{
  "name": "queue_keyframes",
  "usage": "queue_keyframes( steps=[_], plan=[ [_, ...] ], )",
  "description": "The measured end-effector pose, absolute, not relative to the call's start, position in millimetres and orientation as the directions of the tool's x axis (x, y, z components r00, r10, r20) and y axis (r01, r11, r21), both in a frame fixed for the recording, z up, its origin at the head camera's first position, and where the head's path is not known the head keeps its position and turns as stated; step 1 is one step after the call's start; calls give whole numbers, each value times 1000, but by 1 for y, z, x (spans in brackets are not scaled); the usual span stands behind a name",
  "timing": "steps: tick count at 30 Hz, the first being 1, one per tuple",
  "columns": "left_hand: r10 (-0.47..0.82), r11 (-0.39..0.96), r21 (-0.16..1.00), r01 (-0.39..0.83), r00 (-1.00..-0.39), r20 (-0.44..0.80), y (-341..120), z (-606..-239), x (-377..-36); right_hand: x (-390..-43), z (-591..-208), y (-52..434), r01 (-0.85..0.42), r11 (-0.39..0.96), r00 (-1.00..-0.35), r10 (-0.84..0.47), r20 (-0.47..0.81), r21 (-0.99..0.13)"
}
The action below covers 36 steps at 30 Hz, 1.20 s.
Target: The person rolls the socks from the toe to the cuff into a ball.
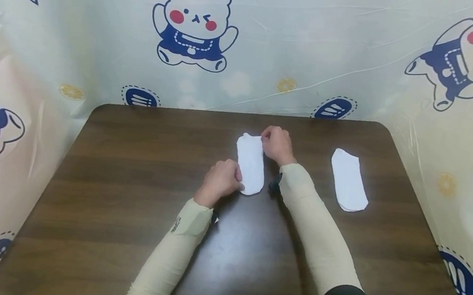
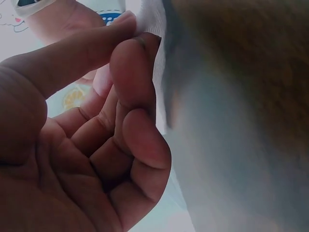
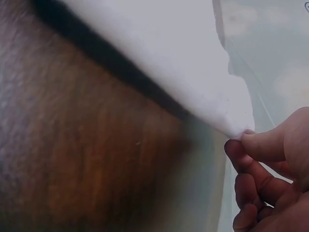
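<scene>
A flat white sock (image 1: pixel 252 164) lies lengthwise near the far middle of the table. My left hand (image 1: pixel 220 181) is at its near left edge, where thumb and forefinger pinch the cloth; fine ribbing shows on the white sock (image 2: pixel 150 17) in the left wrist view. At the far right corner, my right hand (image 1: pixel 278 144) pinches the sock between thumb and fingertip. That corner of the sock (image 3: pixel 193 63) appears close up in the right wrist view, with the other fingers curled below. A second white sock (image 1: pixel 349 182), seemingly layered at its near end, lies apart to the right.
The brown wooden table (image 1: pixel 132 166) has rounded far corners. A pale curtain (image 1: pixel 264 36) printed with cartoon bears surrounds its back and sides. Light sleeves (image 1: pixel 316 221) cover both forearms, which reach in from the near edge.
</scene>
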State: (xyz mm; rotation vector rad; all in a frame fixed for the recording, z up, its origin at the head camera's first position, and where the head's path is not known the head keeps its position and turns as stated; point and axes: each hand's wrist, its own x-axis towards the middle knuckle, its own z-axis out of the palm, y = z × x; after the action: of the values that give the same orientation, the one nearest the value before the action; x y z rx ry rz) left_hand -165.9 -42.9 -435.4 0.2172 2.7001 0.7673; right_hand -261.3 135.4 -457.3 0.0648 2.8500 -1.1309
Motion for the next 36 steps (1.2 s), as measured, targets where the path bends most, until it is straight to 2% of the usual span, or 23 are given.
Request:
queue_keyframes(
  steps=[13,19,29,36],
  plan=[
    [254,855,513,70,-921,-297,-38,-433,-164,-261,-461,147,60,731,-997,9,-77,-679],
    [281,843,524,118,-928,-244,-31,-427,-162,-261,-453,155,16,743,-999,-15,-40,-669],
    [384,797,557,235,-908,-167,9,-427,-153,-256,-443,177,-46,763,-999,-42,22,-645],
    [457,751,596,283,-875,-160,50,-426,-146,-249,-444,219,6,774,-1000,0,-10,-633]
  ],
)
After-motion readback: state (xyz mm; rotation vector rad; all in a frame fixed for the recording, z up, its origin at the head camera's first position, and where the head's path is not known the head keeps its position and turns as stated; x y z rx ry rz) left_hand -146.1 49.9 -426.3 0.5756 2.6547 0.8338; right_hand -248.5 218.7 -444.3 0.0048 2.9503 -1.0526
